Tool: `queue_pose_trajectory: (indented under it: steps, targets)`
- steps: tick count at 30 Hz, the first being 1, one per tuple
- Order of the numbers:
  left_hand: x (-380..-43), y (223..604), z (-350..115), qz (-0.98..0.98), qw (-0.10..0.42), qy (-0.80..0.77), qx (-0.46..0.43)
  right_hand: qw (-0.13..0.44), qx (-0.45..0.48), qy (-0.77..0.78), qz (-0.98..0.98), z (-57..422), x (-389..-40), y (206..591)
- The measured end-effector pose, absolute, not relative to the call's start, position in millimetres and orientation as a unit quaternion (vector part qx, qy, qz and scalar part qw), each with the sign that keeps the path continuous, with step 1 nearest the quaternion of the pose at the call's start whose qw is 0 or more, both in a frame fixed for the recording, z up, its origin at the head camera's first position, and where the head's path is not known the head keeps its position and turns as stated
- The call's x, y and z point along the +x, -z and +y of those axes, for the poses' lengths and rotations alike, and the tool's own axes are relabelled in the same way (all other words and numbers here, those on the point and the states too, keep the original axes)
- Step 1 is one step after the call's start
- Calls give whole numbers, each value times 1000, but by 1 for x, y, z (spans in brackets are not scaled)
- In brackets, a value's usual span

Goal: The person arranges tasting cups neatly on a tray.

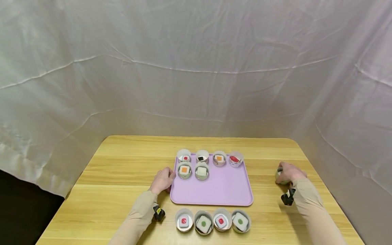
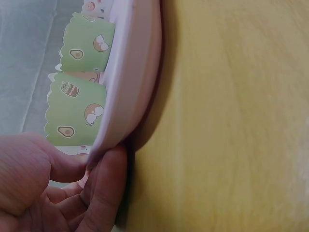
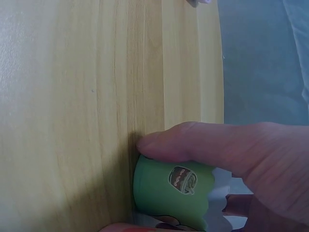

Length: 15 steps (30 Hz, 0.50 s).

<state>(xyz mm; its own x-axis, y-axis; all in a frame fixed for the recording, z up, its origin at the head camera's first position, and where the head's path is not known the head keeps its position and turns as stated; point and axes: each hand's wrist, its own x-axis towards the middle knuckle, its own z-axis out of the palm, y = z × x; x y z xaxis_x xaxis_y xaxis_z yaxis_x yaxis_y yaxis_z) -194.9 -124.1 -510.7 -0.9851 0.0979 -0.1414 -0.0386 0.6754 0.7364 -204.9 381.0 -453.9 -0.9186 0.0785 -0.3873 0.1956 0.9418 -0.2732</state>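
Observation:
My left hand [image 1: 162, 180] pinches the rim of the lilac tray [image 1: 220, 190] at its left side; the left wrist view shows thumb and finger on either side of that rim. Off to the right of the tray, my right hand [image 1: 291, 172] grips a green paper cup [image 3: 157, 188] that stands on the table. Thumb and fingers lie around the cup's side, and its contents are mostly hidden. Along the tray's back edge is a row of paper cups, among them a pink one [image 1: 236, 160]. Two green cups, one with an orange-centred white piece [image 1: 184, 170], stand before that row.
In front of the tray, several more cups form a row on the wooden table [image 1: 122, 177], including one with a red-centred piece [image 1: 183, 221] and one with a green-centred piece [image 1: 240, 221]. A pale curtain [image 1: 196, 95] surrounds the table's back and sides.

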Motion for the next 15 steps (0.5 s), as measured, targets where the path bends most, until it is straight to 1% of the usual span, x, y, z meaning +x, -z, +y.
queue_pose_trajectory:
  steps: [11, 15]
  targets:
    - [-196, 511, -124, 911, 88, -403, 13, 162, 70, 156, 972, 385, -204, 457]
    - [-196, 511, -124, 911, 86, -403, 15, 143, 65, 160, 974, 386, -204, 456]
